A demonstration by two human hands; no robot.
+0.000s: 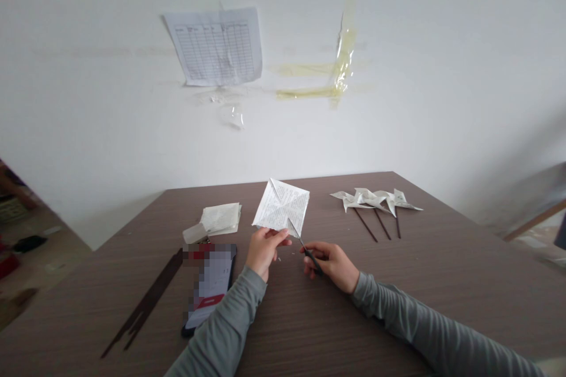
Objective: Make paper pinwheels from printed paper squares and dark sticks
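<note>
My left hand point(264, 250) pinches the lower edge of a square sheet of printed paper point(279, 205), held up above the table. A slit runs in from the sheet's top corner. In my right hand point(329, 264) is a pair of scissors point(305, 242) with dark handles, my fingers closed round them. The scissor blades lie across the paper's lower right part, pointing toward its middle. Left of the sheet lies a small stack of square papers point(221, 218). Several paper pinwheels point(375, 199) on dark sticks point(382, 224) rest at the right.
A phone point(210, 288) lies left of my left forearm. Beside it are a bundle of dark sticks point(152, 294) and a small whitish translucent item point(194, 234). The brown table point(354, 318) meets a white wall with a taped printed sheet point(216, 50).
</note>
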